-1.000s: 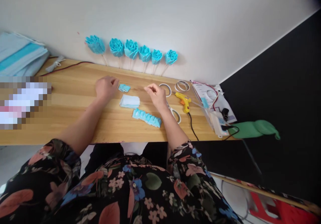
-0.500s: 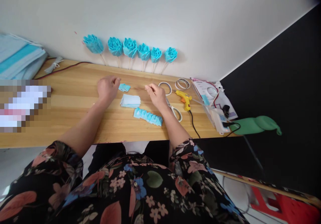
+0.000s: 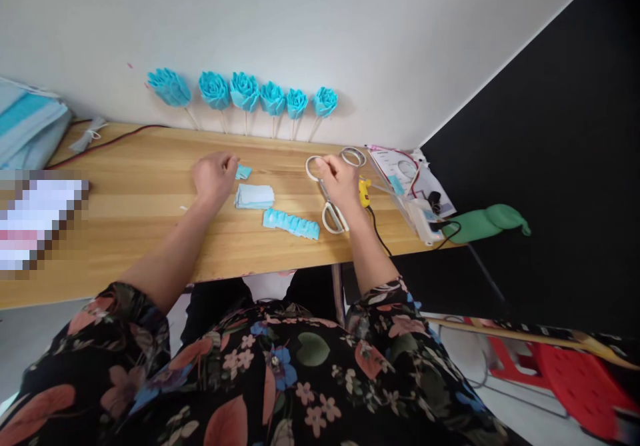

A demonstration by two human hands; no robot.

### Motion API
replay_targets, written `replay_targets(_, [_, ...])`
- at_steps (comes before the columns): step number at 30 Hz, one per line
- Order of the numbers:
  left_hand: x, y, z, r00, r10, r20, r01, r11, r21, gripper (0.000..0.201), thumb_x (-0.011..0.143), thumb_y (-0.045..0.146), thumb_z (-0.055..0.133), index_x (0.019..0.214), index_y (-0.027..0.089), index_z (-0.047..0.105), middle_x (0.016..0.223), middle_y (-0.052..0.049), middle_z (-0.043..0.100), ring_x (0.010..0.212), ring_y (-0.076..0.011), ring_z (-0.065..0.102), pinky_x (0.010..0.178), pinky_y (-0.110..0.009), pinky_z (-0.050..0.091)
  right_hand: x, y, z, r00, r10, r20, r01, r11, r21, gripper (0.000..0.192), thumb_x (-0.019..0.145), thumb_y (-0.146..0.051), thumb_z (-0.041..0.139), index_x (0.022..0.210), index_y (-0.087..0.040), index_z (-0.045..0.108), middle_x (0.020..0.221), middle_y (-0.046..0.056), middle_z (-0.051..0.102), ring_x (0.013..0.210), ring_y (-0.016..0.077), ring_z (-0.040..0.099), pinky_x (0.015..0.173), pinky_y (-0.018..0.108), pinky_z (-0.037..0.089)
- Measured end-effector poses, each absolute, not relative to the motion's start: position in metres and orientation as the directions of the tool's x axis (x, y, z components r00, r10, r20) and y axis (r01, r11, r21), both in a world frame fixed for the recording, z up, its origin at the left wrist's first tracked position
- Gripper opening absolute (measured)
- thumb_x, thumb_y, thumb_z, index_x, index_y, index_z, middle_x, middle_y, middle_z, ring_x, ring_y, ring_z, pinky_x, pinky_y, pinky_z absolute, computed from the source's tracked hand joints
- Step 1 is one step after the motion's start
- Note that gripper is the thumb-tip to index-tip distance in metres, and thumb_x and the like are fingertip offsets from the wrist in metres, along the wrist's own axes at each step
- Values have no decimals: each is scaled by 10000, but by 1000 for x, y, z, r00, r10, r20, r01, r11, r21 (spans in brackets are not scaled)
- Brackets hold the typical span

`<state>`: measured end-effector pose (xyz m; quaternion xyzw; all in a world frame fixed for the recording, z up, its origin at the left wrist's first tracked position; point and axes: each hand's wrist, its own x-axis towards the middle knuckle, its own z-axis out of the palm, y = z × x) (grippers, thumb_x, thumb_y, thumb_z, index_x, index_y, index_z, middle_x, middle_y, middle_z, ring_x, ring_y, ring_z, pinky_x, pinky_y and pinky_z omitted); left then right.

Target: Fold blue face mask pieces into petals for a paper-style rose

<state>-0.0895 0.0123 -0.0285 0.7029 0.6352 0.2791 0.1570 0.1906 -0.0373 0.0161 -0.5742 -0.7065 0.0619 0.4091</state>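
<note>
Wooden tabletop [image 3: 150, 186] runs along a white wall, where six blue paper roses [image 3: 245, 93] on sticks lean in a row.

Right hand [image 3: 340, 181] rests at the near edge of a white tape ring [image 3: 311, 166], fingertips pinched together right at the ring's rim; whether they actually clasp the ring or only touch it cannot be made out. The ring lies flat, just beyond and slightly left of those fingertips. A second ring [image 3: 353, 157] sits a little farther off to the right. Directly under the wrist lie white-handled scissors [image 3: 331, 214], their long axis running from the hand back toward the table's near edge, handles nearest the person. A yellow glue gun [image 3: 365, 191] peeks out just right of the knuckles.

Left hand [image 3: 213, 176] is curled shut, knuckles up, and its fingertips meet a small folded blue piece [image 3: 243, 171] just to its right; the hold itself is hidden. Between the two hands lie a pale blue stack of folded sheets [image 3: 255, 196] and, nearer the person, a pleated blue strip [image 3: 291, 224] stretched left to right. The right hand is much the nearer one to the ring and scissors.
</note>
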Motion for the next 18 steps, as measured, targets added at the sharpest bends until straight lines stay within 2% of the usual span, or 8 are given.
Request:
replay_targets(3, [-84,9,-26,-77,956,284,812,-105,575,390,940,426,388,811,201,680,826,-63,679,810,-215,586,685,-321,367,214,-74,8,95,876,474,799,217,-560,391,978,-489,475,731,-218,610,652,-5,592,654,154,524,675,290,392])
replay_targets(6, [-79,6,-27,-22,957,290,770,-168,615,375,945,410,403,852,200,699,804,-54,690,794,-206,591,682,-310,381,232,-109,-13,171,873,457,842,111,-527,356,981,-445,455,799,-215,656,767,47,687,754,201,605,754,331,453])
replay_targets(10, [-73,0,-29,154,946,285,686,-310,658,378,924,415,442,942,185,742,813,-60,712,765,-201,607,678,-305,397,236,-134,-37,156,895,419,877,70,-476,264,935,-360,523,1024,-199,712,1069,105,752,1034,257,651,976,405,468])
replay_targets(12, [-70,-3,-28,271,925,268,671,-380,637,373,905,416,468,958,188,759,822,-64,727,751,-202,615,671,-303,401,232,-138,-42,118,918,379,887,74,-456,309,903,-332,576,1155,-201,697,1208,112,728,1155,273,626,1045,430,444])
replay_targets(15, [-68,-6,-28,415,888,199,690,-449,567,354,876,394,502,992,203,777,858,-74,753,767,-217,639,669,-303,404,223,-137,-45,146,938,316,894,12,-448,414,877,-279,601,1279,-195,654,1319,120,684,1234,291,598,1070,457,427])
replay_targets(18, [-68,-6,-31,482,868,119,729,-472,496,350,860,377,519,1020,218,787,909,-85,774,806,-241,668,669,-310,405,216,-137,-45,220,932,289,902,-81,-423,430,888,-228,563,1311,-201,639,1313,116,689,1233,297,598,1061,475,411])
